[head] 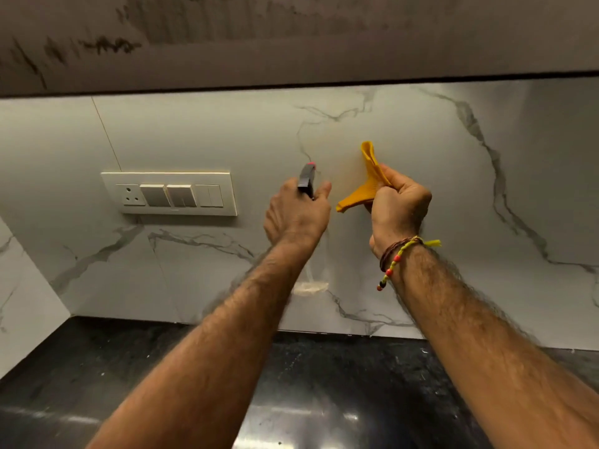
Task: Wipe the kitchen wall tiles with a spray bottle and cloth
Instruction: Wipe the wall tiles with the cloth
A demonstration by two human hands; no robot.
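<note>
My left hand (pixel 296 215) is wrapped around the neck of a spray bottle (pixel 306 181). Its black head with a red nozzle tip points at the white marble-veined wall tiles (pixel 421 189). The bottle's clear body hangs below my hand, its base faintly showing near my forearm. My right hand (pixel 400 205) is raised beside it, shut on a bunched yellow cloth (pixel 366 179). The cloth sticks up and out to the left, close to the tiles; whether it touches them I cannot tell. Thread bracelets circle my right wrist.
A cream switch plate (pixel 170 193) with a socket and several switches is fixed to the tiles at the left. A dark overhead cabinet (pixel 291 40) juts out above. Below lies a glossy black stone counter (pixel 324 400). A side wall meets the tiles at far left.
</note>
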